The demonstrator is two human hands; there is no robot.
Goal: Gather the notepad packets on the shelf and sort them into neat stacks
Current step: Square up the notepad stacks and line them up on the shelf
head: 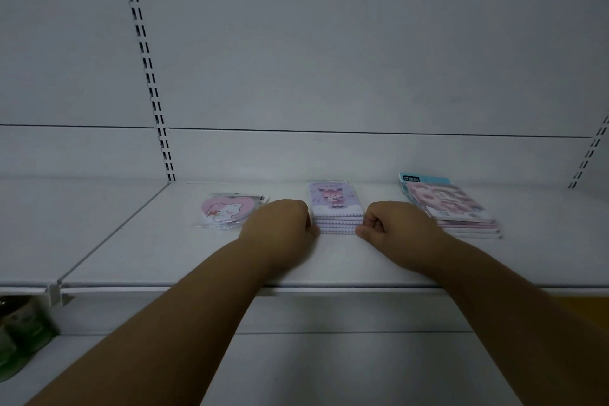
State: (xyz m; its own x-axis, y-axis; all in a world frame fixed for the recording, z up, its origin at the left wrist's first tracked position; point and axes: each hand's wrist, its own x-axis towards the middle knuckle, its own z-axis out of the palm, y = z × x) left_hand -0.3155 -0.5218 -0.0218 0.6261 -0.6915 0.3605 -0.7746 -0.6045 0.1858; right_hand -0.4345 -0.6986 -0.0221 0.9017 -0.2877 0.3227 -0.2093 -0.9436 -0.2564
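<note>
A stack of purple notepad packets [334, 203] with a cartoon figure on top sits in the middle of the white shelf [197, 260]. My left hand [280, 224] grips the stack's left side and my right hand [395, 227] grips its right side, fingers curled against the edges. Left of them lies a pink heart-shaped bear notepad packet [222, 209] in clear wrap. To the right sits a stack of pink notepad packets [454, 208] with a blue-topped one at the back.
The shelf's front edge [329, 285] runs under my forearms. A slotted upright [150, 76] stands on the back panel at left, another at far right. Green items [19, 333] sit on the lower shelf at left.
</note>
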